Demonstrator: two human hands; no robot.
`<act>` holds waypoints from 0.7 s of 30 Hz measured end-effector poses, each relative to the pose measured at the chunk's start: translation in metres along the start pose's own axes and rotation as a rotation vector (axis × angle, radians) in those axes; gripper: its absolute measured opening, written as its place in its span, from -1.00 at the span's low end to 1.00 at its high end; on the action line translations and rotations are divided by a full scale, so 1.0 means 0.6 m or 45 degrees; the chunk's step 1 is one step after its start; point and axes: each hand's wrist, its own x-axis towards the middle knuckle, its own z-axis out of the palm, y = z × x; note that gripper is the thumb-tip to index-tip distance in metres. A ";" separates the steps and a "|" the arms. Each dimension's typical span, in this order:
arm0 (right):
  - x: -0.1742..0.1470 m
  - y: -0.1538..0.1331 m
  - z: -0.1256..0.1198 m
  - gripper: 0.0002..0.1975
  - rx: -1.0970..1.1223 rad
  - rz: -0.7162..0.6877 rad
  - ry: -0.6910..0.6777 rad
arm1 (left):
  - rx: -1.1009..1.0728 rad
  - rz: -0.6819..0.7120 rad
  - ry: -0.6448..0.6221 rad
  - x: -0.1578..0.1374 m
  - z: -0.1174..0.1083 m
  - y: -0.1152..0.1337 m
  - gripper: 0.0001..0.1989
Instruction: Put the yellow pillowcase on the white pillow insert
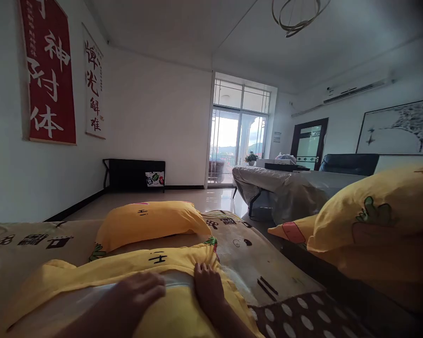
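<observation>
Yellow pillowcase (127, 266) bunches in curled, gripping right fingers (204, 269); left fingers (154, 280) blurred, grip unclear.

It's dim where I stand: pale daylight enters through glass doors (238, 141) well beyond the right hand (209, 286), glaring off the floor (211, 199). The left hand (141, 292) is blurred; far up-right of both, the view darkens.

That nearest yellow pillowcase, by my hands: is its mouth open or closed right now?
Open: whitish fabric shows in a gap between the yellow pillowcase's upper band and the yellow part below.
</observation>
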 end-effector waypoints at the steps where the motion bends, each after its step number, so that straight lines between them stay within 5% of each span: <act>1: -0.002 0.003 0.002 -0.61 0.015 0.012 0.021 | -0.029 0.117 -0.085 0.032 0.009 0.025 -0.61; 5: -0.007 0.023 0.014 -0.65 0.115 0.079 0.092 | 0.014 0.169 -0.233 0.107 0.073 0.049 -0.79; 12: -0.003 0.035 0.035 -0.64 0.239 0.163 0.150 | 0.063 0.054 -0.125 0.093 0.193 -0.002 -0.70; 17: -0.006 0.035 0.026 -0.63 0.249 0.152 0.122 | 0.161 -0.031 -0.485 0.107 0.157 0.028 -0.77; 21: -0.004 0.030 -0.003 -0.62 0.199 0.111 0.003 | 0.170 -0.057 -0.606 0.117 0.118 0.042 -0.68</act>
